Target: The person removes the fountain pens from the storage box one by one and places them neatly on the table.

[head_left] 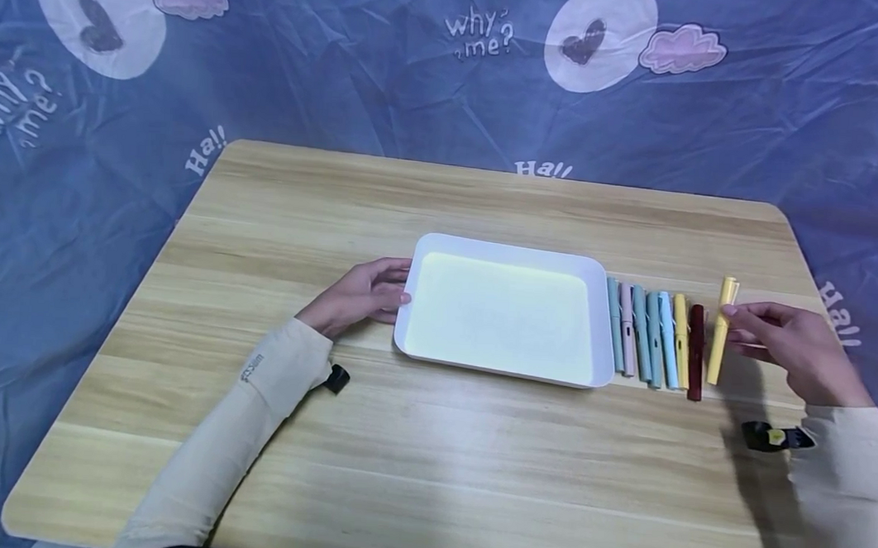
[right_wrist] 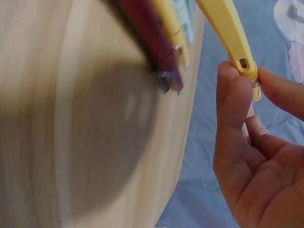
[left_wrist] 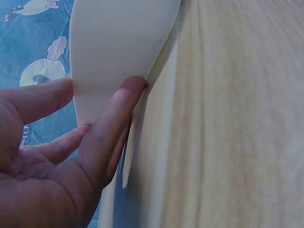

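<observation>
At the right of the table in the head view, my right hand [head_left: 786, 338] pinches a yellow pen [head_left: 719, 338] near its upper end. The right wrist view shows thumb and fingertips on the end of this yellow pen [right_wrist: 230, 35], which has a small dark oval window. My left hand [head_left: 359, 296] touches the left end of a white rectangular tray [head_left: 495, 374]. In the left wrist view, its fingers are spread against the tray's outer wall [left_wrist: 114, 52] and rim. Just left of the held pen lies a dark red pen [head_left: 695, 354].
Beside the tray's right end, several pens lie side by side in a row: teal, a pink one [head_left: 627, 329], a light blue one [head_left: 668, 340] and another yellow one [head_left: 680, 340]. The wooden table [head_left: 429, 464] meets a blue patterned cloth [head_left: 390, 73] at the back.
</observation>
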`<action>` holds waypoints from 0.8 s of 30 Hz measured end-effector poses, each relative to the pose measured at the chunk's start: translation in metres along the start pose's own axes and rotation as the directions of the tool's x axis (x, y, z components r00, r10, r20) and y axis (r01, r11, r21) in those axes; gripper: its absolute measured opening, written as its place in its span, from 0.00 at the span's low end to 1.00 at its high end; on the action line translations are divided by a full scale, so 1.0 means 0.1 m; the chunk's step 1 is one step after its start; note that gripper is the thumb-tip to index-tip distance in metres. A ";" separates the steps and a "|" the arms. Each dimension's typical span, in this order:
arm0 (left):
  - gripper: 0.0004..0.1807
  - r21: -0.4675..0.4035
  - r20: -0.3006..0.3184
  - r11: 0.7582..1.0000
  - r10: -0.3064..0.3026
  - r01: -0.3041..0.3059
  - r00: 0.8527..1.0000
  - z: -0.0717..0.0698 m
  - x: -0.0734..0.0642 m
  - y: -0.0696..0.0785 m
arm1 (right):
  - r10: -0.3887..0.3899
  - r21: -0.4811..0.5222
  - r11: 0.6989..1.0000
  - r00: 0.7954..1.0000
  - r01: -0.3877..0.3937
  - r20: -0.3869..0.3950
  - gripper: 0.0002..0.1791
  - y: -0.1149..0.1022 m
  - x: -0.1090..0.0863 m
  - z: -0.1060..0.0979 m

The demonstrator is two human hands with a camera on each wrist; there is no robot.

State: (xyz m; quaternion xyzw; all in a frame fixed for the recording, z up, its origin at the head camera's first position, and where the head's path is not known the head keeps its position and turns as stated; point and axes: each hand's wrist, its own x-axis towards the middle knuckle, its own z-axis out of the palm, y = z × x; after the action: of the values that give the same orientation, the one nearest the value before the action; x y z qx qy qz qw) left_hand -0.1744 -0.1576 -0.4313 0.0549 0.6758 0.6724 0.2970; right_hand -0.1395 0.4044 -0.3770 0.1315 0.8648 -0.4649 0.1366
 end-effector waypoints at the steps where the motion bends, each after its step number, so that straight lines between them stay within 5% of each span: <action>1: 0.37 0.000 0.002 1.000 0.001 -0.001 1.000 0.00 0.00 0.00 | 0.007 -0.005 1.000 1.000 -0.007 0.000 0.07 0.02 0.00 -0.02; 6: 0.38 -0.003 0.006 1.000 0.007 -0.007 1.000 0.01 -0.01 0.00 | 0.043 -0.120 0.992 0.998 -0.037 0.043 0.19 0.15 0.04 -0.08; 14: 0.38 -0.004 -0.002 1.000 0.005 -0.005 1.000 0.02 -0.04 0.01 | 0.111 -0.211 0.974 0.983 -0.079 0.146 0.22 0.26 0.10 -0.08; 24: 0.38 -0.007 0.002 1.000 0.006 -0.006 1.000 0.04 -0.04 0.01 | 0.082 -0.192 0.980 0.984 -0.051 0.158 0.19 0.26 0.08 -0.03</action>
State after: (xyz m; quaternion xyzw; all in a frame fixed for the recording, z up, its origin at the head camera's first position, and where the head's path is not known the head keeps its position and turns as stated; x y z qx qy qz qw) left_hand -0.1694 -0.1565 -0.4288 0.0566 0.6731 0.6755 0.2957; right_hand -0.1380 0.4216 -0.3987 0.1080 0.8855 -0.3859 0.2352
